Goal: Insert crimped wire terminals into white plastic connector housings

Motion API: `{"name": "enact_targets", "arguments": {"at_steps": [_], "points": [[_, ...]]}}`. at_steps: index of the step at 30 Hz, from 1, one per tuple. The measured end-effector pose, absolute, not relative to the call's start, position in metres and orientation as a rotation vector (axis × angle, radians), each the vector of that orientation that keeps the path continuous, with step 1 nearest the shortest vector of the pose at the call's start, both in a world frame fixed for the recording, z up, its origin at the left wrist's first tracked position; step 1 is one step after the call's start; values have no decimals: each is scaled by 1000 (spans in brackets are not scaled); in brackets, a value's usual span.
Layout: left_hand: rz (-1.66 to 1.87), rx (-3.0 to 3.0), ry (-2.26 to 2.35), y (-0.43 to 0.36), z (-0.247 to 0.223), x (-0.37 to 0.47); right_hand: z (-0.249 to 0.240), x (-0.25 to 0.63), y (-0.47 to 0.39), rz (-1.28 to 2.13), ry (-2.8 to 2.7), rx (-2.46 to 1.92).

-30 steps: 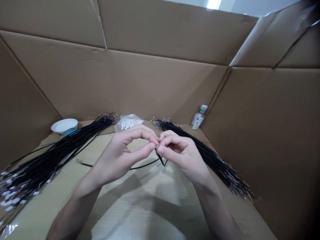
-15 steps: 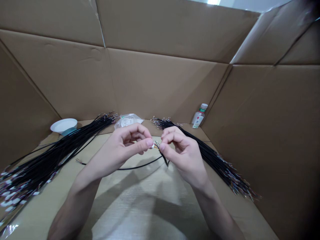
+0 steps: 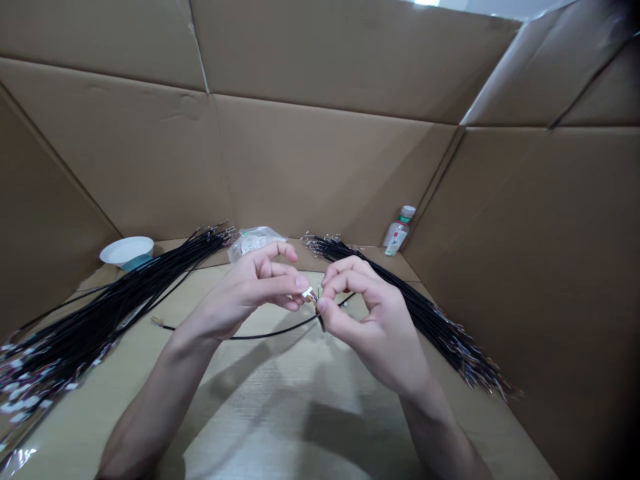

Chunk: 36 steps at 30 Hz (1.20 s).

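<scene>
Between thumb and fingertips, my left hand (image 3: 260, 287) pinches a small white connector (image 3: 307, 293). Thin coloured wires run from the connector to my right hand (image 3: 370, 307), whose thumb and index finger close on the wires near the end of a black cable (image 3: 275, 333). The cable curves left behind my left wrist, and its other end, with bare wire tips (image 3: 157, 321), lies on the work surface. Exactly how the wires sit in the connector is too small to tell.
Bundles of black cables lie at the left (image 3: 130, 287) and right (image 3: 425, 317). Along the back stand a white bowl (image 3: 127, 251), a clear bag of white parts (image 3: 255, 241) and a bottle (image 3: 397, 233). Cardboard walls (image 3: 330, 167) enclose the surface.
My left index finger has lifted and the white connector shows more between my hands. My right hand has shifted slightly, and the cable below it has changed its bend.
</scene>
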<state>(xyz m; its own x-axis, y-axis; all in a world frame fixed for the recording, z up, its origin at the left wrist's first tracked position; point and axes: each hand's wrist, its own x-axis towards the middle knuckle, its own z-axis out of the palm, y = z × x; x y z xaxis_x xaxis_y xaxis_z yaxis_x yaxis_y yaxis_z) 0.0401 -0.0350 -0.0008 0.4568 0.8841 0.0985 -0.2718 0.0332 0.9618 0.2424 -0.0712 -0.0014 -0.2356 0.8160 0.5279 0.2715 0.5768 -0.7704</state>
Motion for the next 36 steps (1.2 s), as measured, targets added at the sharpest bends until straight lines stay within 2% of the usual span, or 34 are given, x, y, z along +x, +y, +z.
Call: {"name": "enact_targets", "arguments": {"at_steps": [12, 36], "points": [[1005, 1271, 670, -37, -4, 44, -3, 244, -82, 394, -1829, -913], [1085, 1266, 663, -39, -8, 49, -2, 246, -82, 347, -1823, -969]]}}
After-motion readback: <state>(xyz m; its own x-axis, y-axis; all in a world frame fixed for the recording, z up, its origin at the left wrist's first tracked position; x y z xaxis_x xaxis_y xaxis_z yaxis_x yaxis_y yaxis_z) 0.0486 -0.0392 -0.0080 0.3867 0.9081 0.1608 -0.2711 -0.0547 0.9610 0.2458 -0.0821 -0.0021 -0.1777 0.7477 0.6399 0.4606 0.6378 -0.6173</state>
